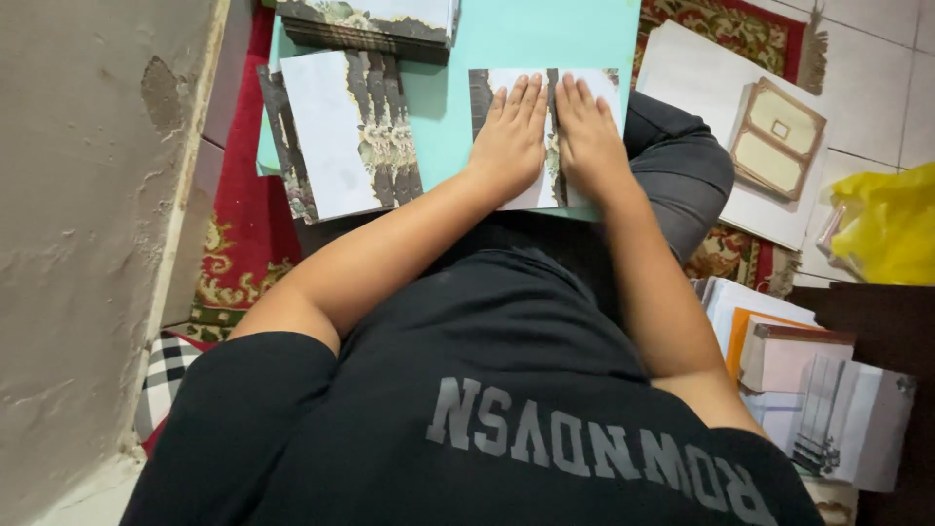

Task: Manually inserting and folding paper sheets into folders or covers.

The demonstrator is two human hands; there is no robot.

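My left hand (510,136) and my right hand (585,136) lie flat side by side, fingers stretched forward, pressing a folded white card (495,86) with dark floral edges. The card rests on a turquoise board (506,34) across my lap. The two flaps of the card meet in a seam between my hands. To the left on the same board lies a fanned pile of similar cards (336,131), white faces up with dark floral strips showing. Another stack of cards (375,21) sits at the board's far edge.
A plaster wall (88,214) rises close on the left. A red patterned rug (243,234) covers the floor. On the right lie white sheets with a cream framed card (776,138), a yellow plastic bag (891,224), and a heap of papers and envelopes (808,390).
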